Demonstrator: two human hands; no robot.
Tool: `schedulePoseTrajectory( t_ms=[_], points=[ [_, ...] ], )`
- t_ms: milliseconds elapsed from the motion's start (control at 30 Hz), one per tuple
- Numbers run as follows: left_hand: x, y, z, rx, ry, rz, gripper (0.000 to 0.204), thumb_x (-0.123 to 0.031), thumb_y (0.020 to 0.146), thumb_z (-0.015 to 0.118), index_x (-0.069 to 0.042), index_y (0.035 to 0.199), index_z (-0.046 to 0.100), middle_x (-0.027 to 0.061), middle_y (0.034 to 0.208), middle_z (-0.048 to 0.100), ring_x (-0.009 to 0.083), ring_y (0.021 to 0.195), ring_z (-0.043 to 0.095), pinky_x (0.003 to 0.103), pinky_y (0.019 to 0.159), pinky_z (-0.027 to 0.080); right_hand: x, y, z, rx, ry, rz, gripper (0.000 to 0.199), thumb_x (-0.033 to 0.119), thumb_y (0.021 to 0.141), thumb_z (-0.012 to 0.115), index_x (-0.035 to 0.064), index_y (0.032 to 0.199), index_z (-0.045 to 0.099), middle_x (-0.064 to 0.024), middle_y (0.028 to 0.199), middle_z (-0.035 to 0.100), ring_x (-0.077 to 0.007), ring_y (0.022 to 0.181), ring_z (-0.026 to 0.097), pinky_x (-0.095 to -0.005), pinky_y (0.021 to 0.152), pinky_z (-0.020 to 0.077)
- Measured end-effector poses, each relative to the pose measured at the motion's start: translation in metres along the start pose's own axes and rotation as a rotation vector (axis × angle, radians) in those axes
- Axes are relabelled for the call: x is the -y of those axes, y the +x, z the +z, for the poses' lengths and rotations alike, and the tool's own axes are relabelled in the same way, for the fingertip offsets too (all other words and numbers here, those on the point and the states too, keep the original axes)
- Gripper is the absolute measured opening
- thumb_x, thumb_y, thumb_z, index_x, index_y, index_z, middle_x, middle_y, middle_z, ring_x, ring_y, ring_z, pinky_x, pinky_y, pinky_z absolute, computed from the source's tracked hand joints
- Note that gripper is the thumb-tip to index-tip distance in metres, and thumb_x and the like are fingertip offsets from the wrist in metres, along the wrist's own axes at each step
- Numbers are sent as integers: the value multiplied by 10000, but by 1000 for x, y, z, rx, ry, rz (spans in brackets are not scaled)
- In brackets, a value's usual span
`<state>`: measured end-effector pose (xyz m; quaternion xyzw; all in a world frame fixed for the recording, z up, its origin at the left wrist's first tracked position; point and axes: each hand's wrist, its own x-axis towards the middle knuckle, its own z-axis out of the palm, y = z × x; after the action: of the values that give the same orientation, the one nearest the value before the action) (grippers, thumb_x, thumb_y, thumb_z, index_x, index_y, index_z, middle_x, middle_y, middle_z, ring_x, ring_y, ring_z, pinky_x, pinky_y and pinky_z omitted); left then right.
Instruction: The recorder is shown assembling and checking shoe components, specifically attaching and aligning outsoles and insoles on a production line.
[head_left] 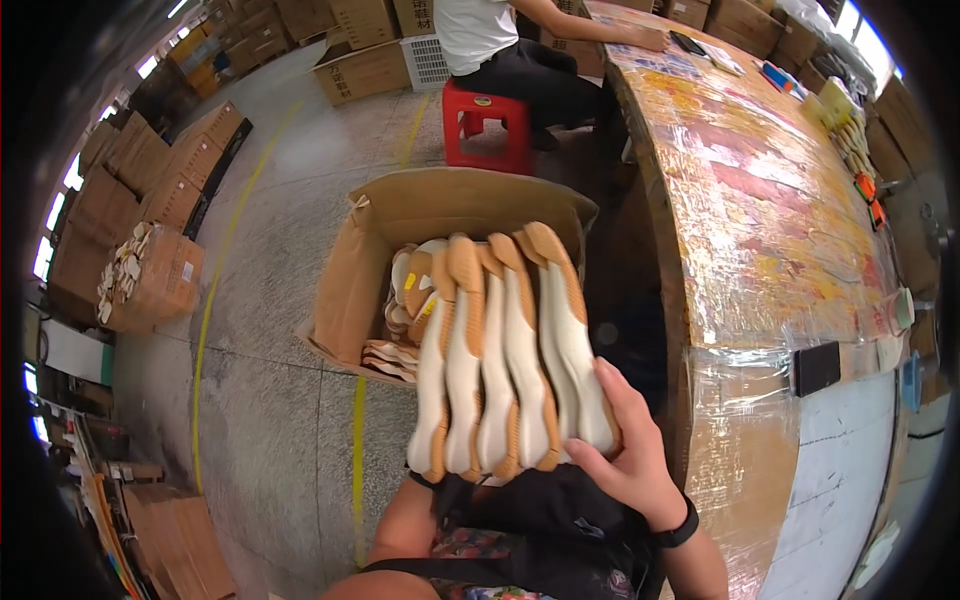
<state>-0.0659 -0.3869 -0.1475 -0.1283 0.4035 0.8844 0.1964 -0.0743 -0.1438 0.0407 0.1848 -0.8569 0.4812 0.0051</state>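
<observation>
Item 1, nearest you: your right hand (628, 452), wearing a black wristband (678, 529), fingers curled closed around the right edge of a stack of shoe soles (505, 360). Thumb lies across the near end of the outermost sole.

Item 2: your left hand, hidden under the near left end of the stack; only the forearm (400, 525) shows, so whether those fingers are open or closed cannot be told.

Item 3: the stack of shoe soles, white with tan trim, about five standing on edge side by side, fanned slightly apart at the far ends. It is held above your lap, over a dark apron (545, 525), and overlaps the near rim of the box beyond.

Item 4: an open cardboard box (350, 290) on the concrete floor (260, 400), just past the stack, flaps up, holding more soles of the same colours lying loose.

Item 5, to your right: a long worktable (760, 240) wrapped in clear film over coloured print, with a black flat device (817, 368) near its near end and small tools along its far edge.

Item 6, farther off: a red plastic stool (487, 125) with another person (510, 50) seated on it at the table.

Item 7, far left and rear: stacked cardboard cartons (150, 170), one open-topped carton (150, 275) filled with soles, and yellow floor lines
</observation>
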Motion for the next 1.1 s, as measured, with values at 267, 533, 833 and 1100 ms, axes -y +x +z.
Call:
schedulePoseTrajectory(
  t_ms=[267,533,833,1100],
  points=[
    [-37,52,-103,-57,411,301,366,-305,825,507,-76,1111,506,64,1042,559,147,952,515,288,817,400,-24,79,47,64,190,-79,558,153,763,617,-5,1229,354,-249,1274,327,-356,1148,387,-331,924,344],
    [-39,180,-96,-548,72,-127,324,-314,739,619,-148,1004,533,15,903,559,141,868,498,314,749,362,-86,70,30,-66,-170,28,496,177,764,611,13,1188,411,-255,1268,316,-377,1105,409,-364,900,374],
    [40,158,-18,-429,545,-172,224,-249,718,687,-85,846,603,-28,675,571,60,614,540,199,488,384,-63,-55,-26,118,343,499,311,106,832,535,14,1128,502,-107,1038,575,-152,966,545,-266,826,439],
    [23,197,129,81,722,241,172,-117,826,539,-7,949,589,23,845,597,81,723,527,192,637,425,-100,-118,-73,-274,347,455,331,205,863,497,22,1138,488,-101,1044,577,-169,975,536,-285,828,428]
  ],
)
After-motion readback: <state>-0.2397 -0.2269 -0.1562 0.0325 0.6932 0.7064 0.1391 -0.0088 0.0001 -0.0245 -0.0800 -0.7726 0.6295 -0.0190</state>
